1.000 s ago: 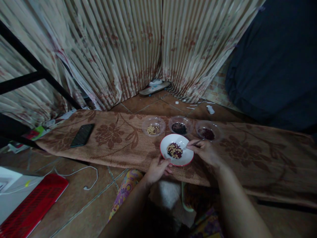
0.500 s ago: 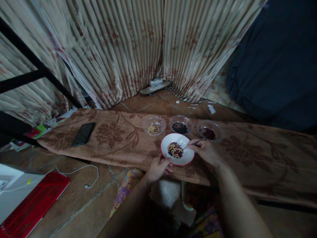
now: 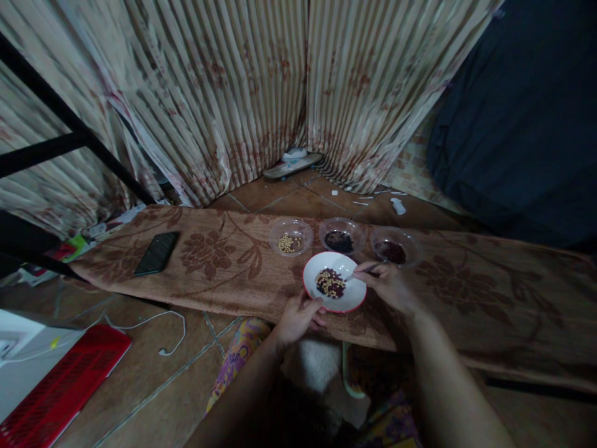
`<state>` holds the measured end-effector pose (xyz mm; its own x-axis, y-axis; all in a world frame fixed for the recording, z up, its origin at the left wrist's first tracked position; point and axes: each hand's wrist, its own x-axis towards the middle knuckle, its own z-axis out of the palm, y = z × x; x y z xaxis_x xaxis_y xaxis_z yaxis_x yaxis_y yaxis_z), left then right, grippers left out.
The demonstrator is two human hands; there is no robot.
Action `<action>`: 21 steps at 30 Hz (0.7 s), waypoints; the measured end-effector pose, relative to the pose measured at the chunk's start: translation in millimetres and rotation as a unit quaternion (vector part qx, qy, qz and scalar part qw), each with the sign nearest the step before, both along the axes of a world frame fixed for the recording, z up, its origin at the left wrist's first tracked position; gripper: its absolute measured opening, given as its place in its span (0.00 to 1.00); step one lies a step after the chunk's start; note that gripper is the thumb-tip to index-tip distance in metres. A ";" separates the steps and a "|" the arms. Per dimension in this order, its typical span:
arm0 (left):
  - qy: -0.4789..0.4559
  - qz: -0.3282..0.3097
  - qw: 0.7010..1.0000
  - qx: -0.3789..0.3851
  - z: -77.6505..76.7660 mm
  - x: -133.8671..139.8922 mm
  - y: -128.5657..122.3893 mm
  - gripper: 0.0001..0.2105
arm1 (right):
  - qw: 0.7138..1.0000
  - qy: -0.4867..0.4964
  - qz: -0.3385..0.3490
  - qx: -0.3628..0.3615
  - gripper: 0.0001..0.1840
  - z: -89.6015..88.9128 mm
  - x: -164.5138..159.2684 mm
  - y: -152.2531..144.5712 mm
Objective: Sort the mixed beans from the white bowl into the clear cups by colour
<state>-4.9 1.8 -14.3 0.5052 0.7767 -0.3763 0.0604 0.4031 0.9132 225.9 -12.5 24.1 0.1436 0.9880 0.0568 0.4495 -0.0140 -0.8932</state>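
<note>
A white bowl (image 3: 357,292) with a red rim holds a mix of yellow, dark red and black beans (image 3: 331,283). My left hand (image 3: 298,317) grips its near left edge, thumb at the rim and fingers underneath. Pinched in my right hand (image 3: 385,281) is a spoon (image 3: 349,277), its tip down in the bowl beside the beans. Just beyond stand three clear plastic bowls: one with yellow beans (image 3: 289,244), one with black beans (image 3: 339,241) and one with dark red beans (image 3: 392,251).
A brown flowered cloth (image 3: 233,274) covers the long narrow table. On its left part lies a black phone (image 3: 157,252). Striped curtains (image 3: 252,93) hang behind, with a slipper (image 3: 293,166) on the tiled floor. A red basket (image 3: 69,386) and a white cable (image 3: 181,323) are at lower left.
</note>
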 end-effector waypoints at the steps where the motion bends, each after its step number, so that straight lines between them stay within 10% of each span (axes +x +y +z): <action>1: 0.002 0.002 1.000 -0.002 -0.3 0.2 0.1 0.19 | 1.000 0.003 -0.009 0.004 0.14 0.8 -0.1 -0.1; 12: 0.002 0.011 1.000 0.002 3.4 -0.8 -0.1 0.21 | 0.931 0.043 -0.298 0.206 0.10 21.0 32.9 -7.6; 21: 0.009 0.012 1.000 0.005 2.1 -1.3 0.9 0.21 | 0.895 -0.007 -0.397 0.202 0.14 1.0 69.6 -5.4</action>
